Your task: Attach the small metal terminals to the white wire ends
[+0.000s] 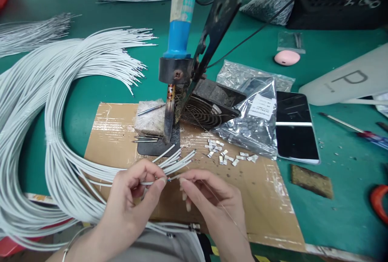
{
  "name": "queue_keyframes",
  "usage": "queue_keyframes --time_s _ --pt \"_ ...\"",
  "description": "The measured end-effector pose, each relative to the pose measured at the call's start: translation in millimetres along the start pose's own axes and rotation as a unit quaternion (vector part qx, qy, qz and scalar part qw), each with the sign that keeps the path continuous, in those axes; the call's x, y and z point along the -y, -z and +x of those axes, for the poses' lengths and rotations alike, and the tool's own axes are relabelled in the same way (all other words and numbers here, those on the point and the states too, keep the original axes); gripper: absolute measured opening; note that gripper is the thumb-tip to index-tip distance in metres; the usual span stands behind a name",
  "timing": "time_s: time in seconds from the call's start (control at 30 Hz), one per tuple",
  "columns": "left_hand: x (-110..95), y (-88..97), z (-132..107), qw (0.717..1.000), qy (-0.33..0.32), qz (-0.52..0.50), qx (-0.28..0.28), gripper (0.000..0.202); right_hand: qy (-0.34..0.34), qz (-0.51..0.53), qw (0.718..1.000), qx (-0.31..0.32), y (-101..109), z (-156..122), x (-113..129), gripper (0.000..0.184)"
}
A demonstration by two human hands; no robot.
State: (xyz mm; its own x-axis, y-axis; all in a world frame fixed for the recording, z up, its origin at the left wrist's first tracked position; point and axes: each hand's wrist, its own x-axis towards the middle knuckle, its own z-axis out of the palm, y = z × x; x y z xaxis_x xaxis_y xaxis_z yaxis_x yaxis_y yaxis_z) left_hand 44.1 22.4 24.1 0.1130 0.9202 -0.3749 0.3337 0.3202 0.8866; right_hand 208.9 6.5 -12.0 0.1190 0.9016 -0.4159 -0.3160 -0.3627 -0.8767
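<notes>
My left hand (136, 193) is closed, with thumb and forefinger pinching one white cable (147, 183) near its bare end. Opposite it, my right hand (209, 197) is also closed, its fingertips pinched close to that cable end. A fine thin wire (227, 212) runs from these fingers across the palm to the lower right. Other ends of the white cable bundle (65, 133) fan out just behind my hands. Above them, a soldering iron (179, 24) with a blue handle hangs tip-down in a black stand (212, 28).
Under my hands lies a cardboard sheet (260, 201). Small metallic pieces (226, 157) are scattered there, near a plastic bag (257, 112) and a phone (295, 133). A pale block (148, 122) and a round black fan grille (201, 112) sit by the iron's tip. Finished-looking cable ends (178, 227) hang at the front edge.
</notes>
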Motion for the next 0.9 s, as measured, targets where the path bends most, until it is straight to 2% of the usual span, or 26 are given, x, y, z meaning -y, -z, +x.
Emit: queue_keyframes --time_s 0.07,0.13,0.37,0.53,0.9 --pt "0.1 0.5 -0.3 1.0 0.002 -0.006 -0.004 0.022 -0.004 -0.002 1.0 -0.027 -1.1 -1.3 1.5 0.008" --pt "0.6 0.8 -0.7 1.0 0.001 -0.013 -0.005 0.022 0.013 -0.009 1.0 -0.025 -1.1 -1.6 2.0 0.007" --pt "0.1 -0.4 0.3 0.999 0.014 -0.037 -0.003 0.02 0.08 -0.029 0.995 0.046 1.3 0.5 -2.7 0.013" --pt "-2.4 -0.5 1.3 0.998 0.03 -0.047 0.003 0.02 0.073 -0.021 0.997 0.03 -1.8 -1.7 -3.1 0.015" --pt "-4.6 -0.3 2.8 0.997 0.042 -0.053 0.023 0.022 0.097 -0.038 0.992 0.067 2.2 0.2 -7.0 0.013"
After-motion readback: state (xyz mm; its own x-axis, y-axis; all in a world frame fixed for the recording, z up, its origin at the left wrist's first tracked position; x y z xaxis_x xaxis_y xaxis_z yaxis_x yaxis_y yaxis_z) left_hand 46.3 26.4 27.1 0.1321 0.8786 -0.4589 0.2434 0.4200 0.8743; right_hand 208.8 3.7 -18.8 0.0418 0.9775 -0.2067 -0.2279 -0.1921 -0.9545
